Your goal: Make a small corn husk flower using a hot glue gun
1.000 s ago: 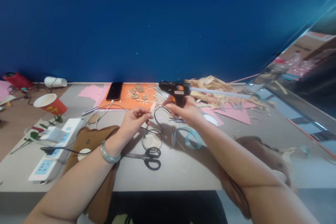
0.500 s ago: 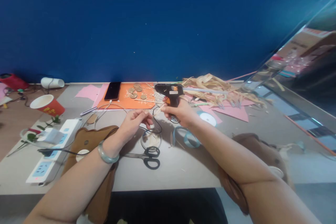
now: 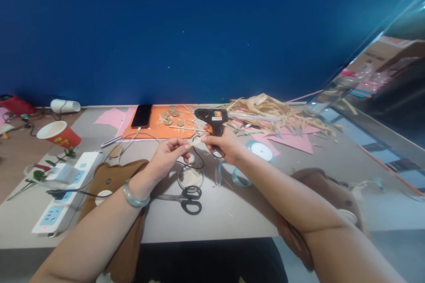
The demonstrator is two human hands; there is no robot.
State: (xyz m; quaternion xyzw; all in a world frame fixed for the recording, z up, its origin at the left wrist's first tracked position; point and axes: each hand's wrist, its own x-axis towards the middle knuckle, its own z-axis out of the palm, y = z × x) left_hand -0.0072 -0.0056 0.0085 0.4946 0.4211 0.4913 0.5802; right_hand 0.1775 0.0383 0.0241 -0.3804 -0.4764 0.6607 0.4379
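My right hand [image 3: 226,145] is wrapped round the grip of a black hot glue gun [image 3: 210,116], whose nozzle points left and whose clear glue stick [image 3: 254,116] juts out to the right. Its thumb and forefinger also pinch one end of a small pale strip [image 3: 196,141], perhaps corn husk. At the other end of that strip, my left hand [image 3: 168,154] is closed in a pinch. Below the hands lie black-handled scissors [image 3: 191,200] and a roll of clear tape [image 3: 181,181]. A spool of light blue ribbon [image 3: 260,150] is beside my right wrist.
Dried husk strips [image 3: 265,105] are heaped at the back right. Wooden discs lie on orange paper [image 3: 159,128] beside a phone [image 3: 141,116]. At left are a power strip [image 3: 49,219] and a red paper cup [image 3: 64,136]. Brown felt pieces [image 3: 124,247] lie under my forearms.
My hands have drawn together, and the left fingers now meet the pale strip. The glue gun has shifted slightly left and down.
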